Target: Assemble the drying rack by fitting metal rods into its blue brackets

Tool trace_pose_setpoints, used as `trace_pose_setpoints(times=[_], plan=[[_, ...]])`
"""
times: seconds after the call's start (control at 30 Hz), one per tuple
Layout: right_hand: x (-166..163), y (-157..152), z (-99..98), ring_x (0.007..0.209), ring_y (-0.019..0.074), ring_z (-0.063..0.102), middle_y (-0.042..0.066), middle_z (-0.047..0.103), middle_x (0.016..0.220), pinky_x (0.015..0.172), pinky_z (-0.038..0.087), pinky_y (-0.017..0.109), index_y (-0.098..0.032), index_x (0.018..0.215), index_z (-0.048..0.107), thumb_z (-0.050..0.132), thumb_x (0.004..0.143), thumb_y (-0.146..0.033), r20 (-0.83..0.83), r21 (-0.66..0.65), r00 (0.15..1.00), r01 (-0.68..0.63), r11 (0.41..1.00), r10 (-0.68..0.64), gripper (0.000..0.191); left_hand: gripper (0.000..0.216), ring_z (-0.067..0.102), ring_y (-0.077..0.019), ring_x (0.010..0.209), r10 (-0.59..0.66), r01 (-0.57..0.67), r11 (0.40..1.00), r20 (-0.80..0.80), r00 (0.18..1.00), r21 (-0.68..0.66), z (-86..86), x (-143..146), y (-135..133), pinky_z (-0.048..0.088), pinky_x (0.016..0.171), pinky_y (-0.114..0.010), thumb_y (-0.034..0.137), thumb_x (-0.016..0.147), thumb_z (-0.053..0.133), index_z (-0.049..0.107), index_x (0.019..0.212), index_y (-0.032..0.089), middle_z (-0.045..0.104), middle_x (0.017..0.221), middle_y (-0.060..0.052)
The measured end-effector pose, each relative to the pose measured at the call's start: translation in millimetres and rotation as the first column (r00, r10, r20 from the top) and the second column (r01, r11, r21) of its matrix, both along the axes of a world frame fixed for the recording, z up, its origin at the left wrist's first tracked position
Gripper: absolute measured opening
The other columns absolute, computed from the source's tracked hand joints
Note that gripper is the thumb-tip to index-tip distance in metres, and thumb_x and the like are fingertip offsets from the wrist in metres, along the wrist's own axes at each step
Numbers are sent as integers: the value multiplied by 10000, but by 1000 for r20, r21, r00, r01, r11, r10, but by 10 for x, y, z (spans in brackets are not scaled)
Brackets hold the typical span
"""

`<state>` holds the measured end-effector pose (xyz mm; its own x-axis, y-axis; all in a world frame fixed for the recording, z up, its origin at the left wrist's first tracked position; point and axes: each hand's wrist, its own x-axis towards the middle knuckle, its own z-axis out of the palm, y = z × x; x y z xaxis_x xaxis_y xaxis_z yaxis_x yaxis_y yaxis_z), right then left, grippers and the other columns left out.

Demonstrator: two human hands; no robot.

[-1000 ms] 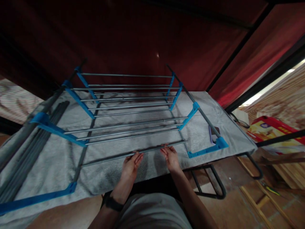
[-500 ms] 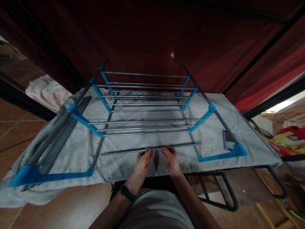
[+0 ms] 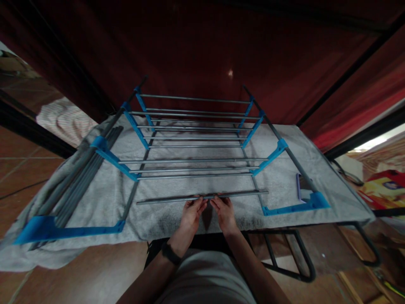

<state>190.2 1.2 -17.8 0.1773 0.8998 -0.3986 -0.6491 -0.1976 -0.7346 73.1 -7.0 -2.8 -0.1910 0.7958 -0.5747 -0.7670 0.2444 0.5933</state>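
Observation:
Near the front of the cloth-covered surface, my left hand (image 3: 191, 212) and my right hand (image 3: 224, 210) pinch a thin grey metal tube (image 3: 171, 200) close to its middle. The fingers of both hands are closed on it, with a small gap between the hands. Beyond the tube stands a rack frame with grey crossbars (image 3: 196, 161) held between blue plastic brackets (image 3: 111, 159). At the front, a left blue bracket (image 3: 85, 232) and a right blue bracket (image 3: 295, 207) have no crossbar between them. The tube's right end overlaps the frame's lower right rail in view.
Several loose grey tubes (image 3: 79, 185) lie along the left side on the grey cloth (image 3: 335, 185). A small purple-edged object (image 3: 299, 188) rests inside the right front corner. Black metal tubing (image 3: 305, 257) stands below the front edge. A dark red panel (image 3: 196, 46) rises behind.
My hands have drawn slightly closer together on the tube. The tube has shifted a little to the right, its left end slightly higher in view.

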Motion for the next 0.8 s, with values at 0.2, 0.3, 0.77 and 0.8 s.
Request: trace_pose_setpoints(times=[0.2, 0.3, 0.77, 0.8], plan=[[-37, -3, 18, 832, 153, 667, -27, 690, 882, 863, 568, 375, -259, 829, 638, 834, 627, -268, 1, 10, 1000, -4, 1000, 4, 282, 267, 716, -168, 683, -22, 23, 1000, 23, 999, -14, 19, 58, 13, 572, 722, -292, 99, 571, 885, 662, 706, 156, 732, 710, -27], [-45, -14, 24, 812, 150, 668, -32, 683, 855, 872, 566, 382, -261, 846, 631, 824, 645, -269, 6, 6, 1000, -22, 1000, 22, 278, 278, 703, -154, 665, -47, 47, 999, 32, 998, -1, 15, 83, 17, 554, 701, -274, 116, 548, 903, 668, 693, 152, 724, 694, -24], [-48, -58, 110, 804, 163, 675, -5, 689, 847, 865, 566, 397, -233, 831, 647, 828, 675, -320, -23, 0, 1000, -17, 1000, 17, 254, 246, 711, -164, 679, -24, 23, 999, -8, 1000, -29, 83, 18, 9, 548, 692, -271, 113, 575, 884, 687, 720, 144, 727, 700, -37], [-43, -59, 107, 804, 161, 675, -7, 692, 859, 862, 566, 399, -237, 835, 647, 827, 677, -321, -19, 2, 1000, -12, 1000, 12, 254, 239, 715, -167, 682, -16, 15, 999, -11, 1000, -36, 95, -4, 7, 551, 691, -270, 115, 594, 878, 684, 730, 145, 728, 705, -39]])
